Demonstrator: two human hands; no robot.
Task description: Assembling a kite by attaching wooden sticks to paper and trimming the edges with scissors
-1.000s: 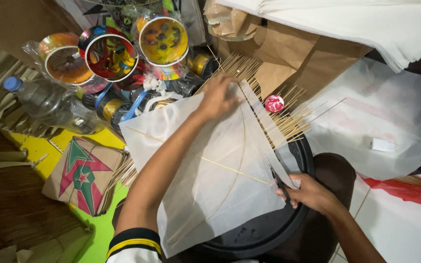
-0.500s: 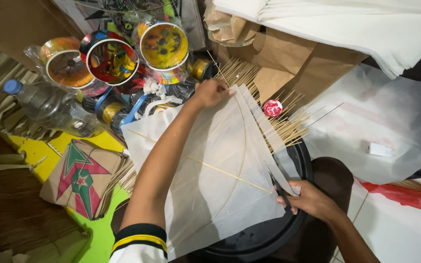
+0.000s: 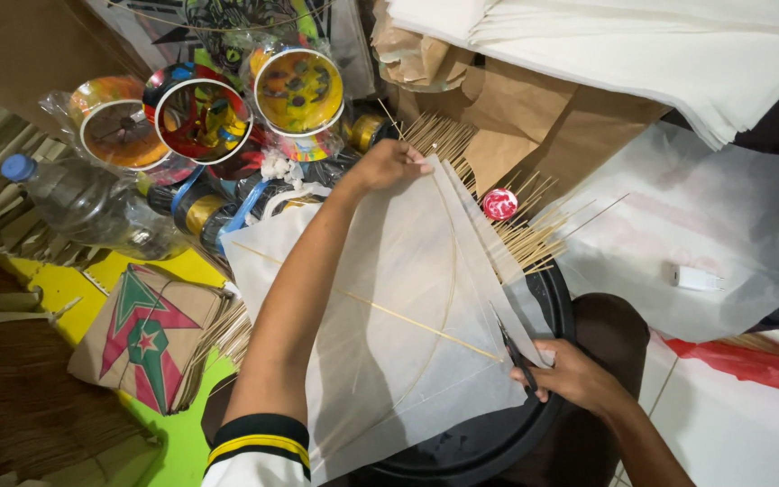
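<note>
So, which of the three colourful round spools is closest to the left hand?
The yellow-faced spool, rightmost of the three, just above the left hand; the red-rimmed and orange ones lie farther left.

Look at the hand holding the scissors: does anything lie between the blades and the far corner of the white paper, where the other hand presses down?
Nothing visible blocks it. The right hand holds the scissors at the white paper edge; the strip up to the left hand lies bare, with the bamboo sticks beside it.

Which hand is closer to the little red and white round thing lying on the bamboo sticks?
Left. The left hand presses the white paper's top corner, a short way left of the red-and-white round thing. The right hand holds scissors well below it.
</note>
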